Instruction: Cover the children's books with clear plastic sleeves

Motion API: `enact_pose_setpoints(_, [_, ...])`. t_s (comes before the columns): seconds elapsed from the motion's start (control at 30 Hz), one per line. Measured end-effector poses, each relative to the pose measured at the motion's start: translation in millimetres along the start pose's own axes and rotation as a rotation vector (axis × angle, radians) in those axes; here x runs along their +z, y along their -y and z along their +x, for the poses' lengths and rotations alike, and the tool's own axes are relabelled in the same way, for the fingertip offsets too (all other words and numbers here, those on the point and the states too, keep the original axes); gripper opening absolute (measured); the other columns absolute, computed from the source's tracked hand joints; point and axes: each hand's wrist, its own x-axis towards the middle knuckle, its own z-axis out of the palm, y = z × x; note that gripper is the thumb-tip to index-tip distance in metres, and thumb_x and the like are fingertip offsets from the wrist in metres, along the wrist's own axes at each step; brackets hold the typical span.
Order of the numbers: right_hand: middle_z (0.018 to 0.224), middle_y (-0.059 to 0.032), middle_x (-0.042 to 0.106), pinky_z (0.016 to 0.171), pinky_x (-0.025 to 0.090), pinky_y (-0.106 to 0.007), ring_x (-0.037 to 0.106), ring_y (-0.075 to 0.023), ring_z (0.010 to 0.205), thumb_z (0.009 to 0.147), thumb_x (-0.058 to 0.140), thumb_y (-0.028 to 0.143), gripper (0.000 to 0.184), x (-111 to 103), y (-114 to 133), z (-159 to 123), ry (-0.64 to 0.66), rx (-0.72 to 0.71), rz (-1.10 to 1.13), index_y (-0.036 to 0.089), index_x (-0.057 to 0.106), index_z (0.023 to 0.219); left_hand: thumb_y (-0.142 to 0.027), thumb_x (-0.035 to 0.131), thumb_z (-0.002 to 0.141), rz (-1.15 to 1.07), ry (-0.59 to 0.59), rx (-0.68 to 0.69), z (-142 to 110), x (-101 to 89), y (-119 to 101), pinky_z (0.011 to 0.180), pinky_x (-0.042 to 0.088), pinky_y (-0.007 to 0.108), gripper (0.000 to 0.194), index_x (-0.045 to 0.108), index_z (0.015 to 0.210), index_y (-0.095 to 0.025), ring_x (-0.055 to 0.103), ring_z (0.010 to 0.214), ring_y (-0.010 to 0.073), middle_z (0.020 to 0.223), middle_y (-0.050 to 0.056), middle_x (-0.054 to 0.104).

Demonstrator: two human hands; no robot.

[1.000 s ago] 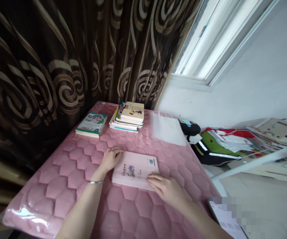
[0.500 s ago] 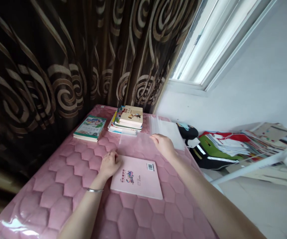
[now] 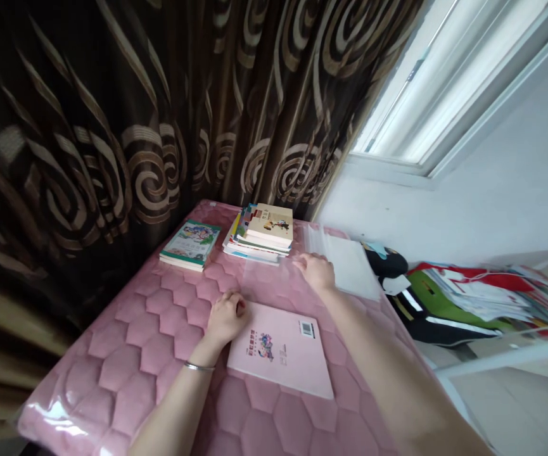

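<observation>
Resting the curled left hand (image 3: 226, 321) on the corner of a floppy pink paperback (image 3: 280, 354), gripping nothing; resting the flat, open right hand (image 3: 316, 272) on a slippery clear plastic sheet (image 3: 350, 266), best lifted by its edges.

Right hand (image 3: 316, 272) off the pink book (image 3: 278, 358) since 1 s earlier, now on the clear plastic sleeve (image 3: 344, 266) beyond it; left hand (image 3: 226, 320) no longer flat, curled into a loose fist at the book's upper left corner
</observation>
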Motion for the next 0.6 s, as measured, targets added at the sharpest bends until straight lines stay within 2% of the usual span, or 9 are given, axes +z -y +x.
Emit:
enact_pose_setpoints(0.07, [0.106,-0.0132,0.068,0.078,0.042,-0.034,0.058,-0.0271,0.100,0.087,0.056,0.036,0.028,1.2,-0.1,-10.7,-0.086,-0.049,0.096,0.020,0.068,0.106,-0.017,0.060,0.072,-0.007,-0.004,-0.005,0.0,0.0,0.4,0.089,0.044,0.033,0.012,0.061,0.083,-0.021,0.059,0.104,0.0226,0.109,0.007,0.063])
enact_pose_setpoints(0.13, [0.107,-0.0114,0.067,0.083,0.044,-0.035,0.058,-0.0253,0.101,0.087,0.054,0.035,0.027,1.4,-0.1,-27.6,-0.081,-0.138,0.278,0.020,0.068,0.105,-0.018,0.061,0.072,-0.014,-0.011,-0.010,-0.1,0.5,1.3,0.092,0.043,0.034,0.012,0.061,0.083,-0.021,0.059,0.108,0.0234,0.112,0.008,0.062])
enact_pose_setpoints(0.23, [0.107,-0.0058,0.068,0.088,0.046,-0.034,0.061,-0.0208,0.100,0.088,0.051,0.036,0.024,-1.6,-1.2,-66.9,0.093,-0.287,0.565,0.024,0.068,0.100,-0.020,0.063,0.072,-0.017,-0.018,-0.006,0.1,1.6,2.7,0.094,0.043,0.035,0.012,0.061,0.083,-0.021,0.058,0.111,0.0244,0.112,0.008,0.063])
enact_pose_setpoints(0.3, [0.111,-0.0048,0.067,0.093,0.046,-0.034,0.061,-0.0201,0.104,0.088,0.051,0.036,0.023,-6.5,-2.9,-100.2,0.206,-0.375,0.662,0.025,0.069,0.098,-0.020,0.063,0.072,-0.016,-0.029,0.013,0.6,2.1,3.2,0.094,0.043,0.035,0.011,0.062,0.082,-0.021,0.058,0.111,0.0244,0.111,0.008,0.063])
enact_pose_setpoints(0.4, [0.128,-0.0066,0.060,0.101,0.042,-0.039,0.056,-0.0228,0.116,0.084,0.057,0.035,0.029,-17.7,-4.9,-149.5,0.308,-0.425,0.657,0.025,0.067,0.110,-0.019,0.063,0.071,-0.010,-0.045,0.038,1.3,1.7,2.7,0.093,0.043,0.035,0.009,0.062,0.080,-0.020,0.059,0.107,0.0240,0.107,0.008,0.064])
enact_pose_setpoints(0.47, [0.138,-0.0057,0.052,0.107,0.038,-0.041,0.046,-0.0255,0.129,0.078,0.066,0.037,0.041,-25.6,-4.5,-174.5,0.396,-0.442,0.600,0.027,0.063,0.118,-0.018,0.063,0.071,-0.008,-0.047,0.047,1.4,1.0,2.0,0.092,0.044,0.034,0.009,0.063,0.080,-0.020,0.060,0.104,0.0232,0.103,0.007,0.065])
enact_pose_setpoints(0.53, [0.144,-0.0037,0.046,0.110,0.035,-0.042,0.036,-0.0261,0.136,0.075,0.069,0.038,0.050,-31.8,-3.0,-190.2,0.462,-0.432,0.540,0.028,0.060,0.123,-0.017,0.063,0.070,-0.012,-0.048,0.048,1.3,0.4,1.6,0.091,0.044,0.033,0.010,0.063,0.081,-0.020,0.060,0.103,0.0222,0.102,0.007,0.065])
enact_pose_setpoints(0.6, [0.147,-0.0021,0.043,0.110,0.036,-0.041,0.033,-0.0252,0.138,0.076,0.068,0.039,0.051,-35.3,-1.1,-197.1,0.491,-0.408,0.496,0.029,0.059,0.125,-0.018,0.064,0.071,-0.018,-0.048,0.043,1.1,0.3,2.0,0.092,0.044,0.033,0.011,0.062,0.081,-0.020,0.060,0.103,0.0217,0.104,0.007,0.065])
